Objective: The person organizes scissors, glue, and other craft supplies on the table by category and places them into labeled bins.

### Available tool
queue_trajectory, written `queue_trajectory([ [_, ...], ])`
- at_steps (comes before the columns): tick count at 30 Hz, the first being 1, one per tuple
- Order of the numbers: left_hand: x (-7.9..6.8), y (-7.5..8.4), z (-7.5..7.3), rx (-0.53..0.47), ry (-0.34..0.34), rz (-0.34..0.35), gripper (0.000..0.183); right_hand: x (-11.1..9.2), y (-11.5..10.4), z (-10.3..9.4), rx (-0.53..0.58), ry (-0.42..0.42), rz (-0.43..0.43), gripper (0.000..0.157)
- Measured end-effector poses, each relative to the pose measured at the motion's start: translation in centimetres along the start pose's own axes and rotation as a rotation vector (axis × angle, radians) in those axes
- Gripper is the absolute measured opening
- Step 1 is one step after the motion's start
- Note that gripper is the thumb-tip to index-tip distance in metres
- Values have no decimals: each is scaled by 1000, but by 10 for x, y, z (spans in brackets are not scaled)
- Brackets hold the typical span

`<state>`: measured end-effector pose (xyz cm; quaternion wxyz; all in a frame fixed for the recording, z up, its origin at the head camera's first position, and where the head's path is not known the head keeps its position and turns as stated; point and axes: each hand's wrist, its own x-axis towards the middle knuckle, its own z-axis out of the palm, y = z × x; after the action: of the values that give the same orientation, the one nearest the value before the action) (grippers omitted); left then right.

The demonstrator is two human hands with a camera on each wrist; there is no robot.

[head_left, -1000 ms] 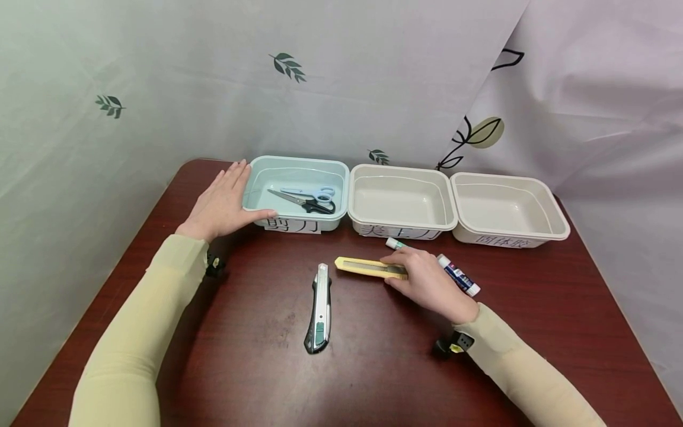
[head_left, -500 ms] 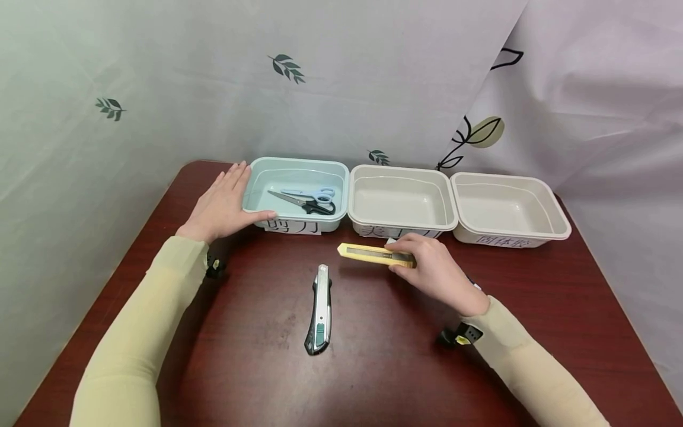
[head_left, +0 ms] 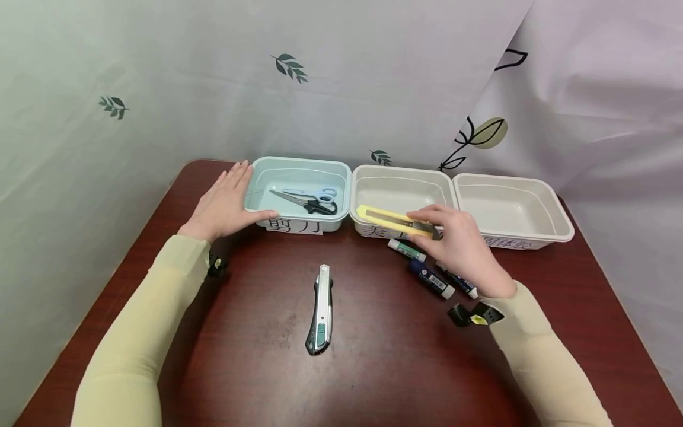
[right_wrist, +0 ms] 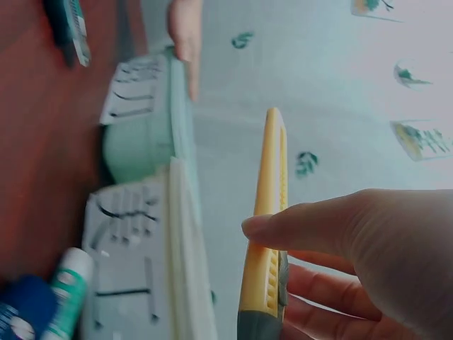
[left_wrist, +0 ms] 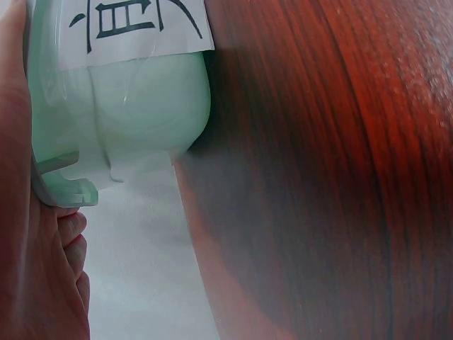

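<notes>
A: Right hand (head_left: 463, 246), contents?

B: One yellow plastic utility knife with a grey end (head_left: 388, 220), pinched between thumb and fingers, tip pointing left.

A: Its location?

B: Off the tabletop (head_left: 251, 362), raised above the front rim of the middle beige plastic box (head_left: 400, 170), just left of that hand.

A: Left hand (head_left: 221, 204)?

B: Fingers straight, thumb spread wide, laid against the left side and front rim of the pale blue plastic box (head_left: 301, 160).

A: Items to that hand's right, inside?

B: Light-blue-handled scissors (head_left: 319, 195); black-handled scissors (head_left: 310, 206).

A: Loose items?

B: Below the right hand: a green-and-white tube (head_left: 407, 250), a dark blue tube with white cap (head_left: 432, 279), a third tube (head_left: 467, 287) partly hidden. Well apart to its left, nearer the person: a silver-and-black utility knife with green slider (head_left: 322, 311), unheld.

A: Step in hand?

B: By my reading, placing the yellow knife in the middle box. The next move seems to call for clearing the rim, lowering, then loosening the pinch.
</notes>
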<state>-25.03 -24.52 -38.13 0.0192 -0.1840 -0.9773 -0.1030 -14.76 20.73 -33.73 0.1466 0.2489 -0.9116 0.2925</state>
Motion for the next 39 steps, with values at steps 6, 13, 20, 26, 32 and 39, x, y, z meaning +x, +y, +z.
queue_trajectory([
  [6,0,1,-1,-3,6,1,121,10,4,-17,-2,64,15,35],
  [13,0,1,0,-4,6,5,122,20,10,-31,-42,89,32,34],
  [20,1,0,0,0,8,10,121,33,17,-44,-50,75,68,34],
  [26,0,0,0,2,6,10,121,48,21,-51,-61,80,80,34],
  [32,-1,0,0,2,4,5,121,60,27,-52,-43,53,113,33],
  [39,-1,0,-1,6,8,9,121,74,38,-43,-63,-48,137,32],
])
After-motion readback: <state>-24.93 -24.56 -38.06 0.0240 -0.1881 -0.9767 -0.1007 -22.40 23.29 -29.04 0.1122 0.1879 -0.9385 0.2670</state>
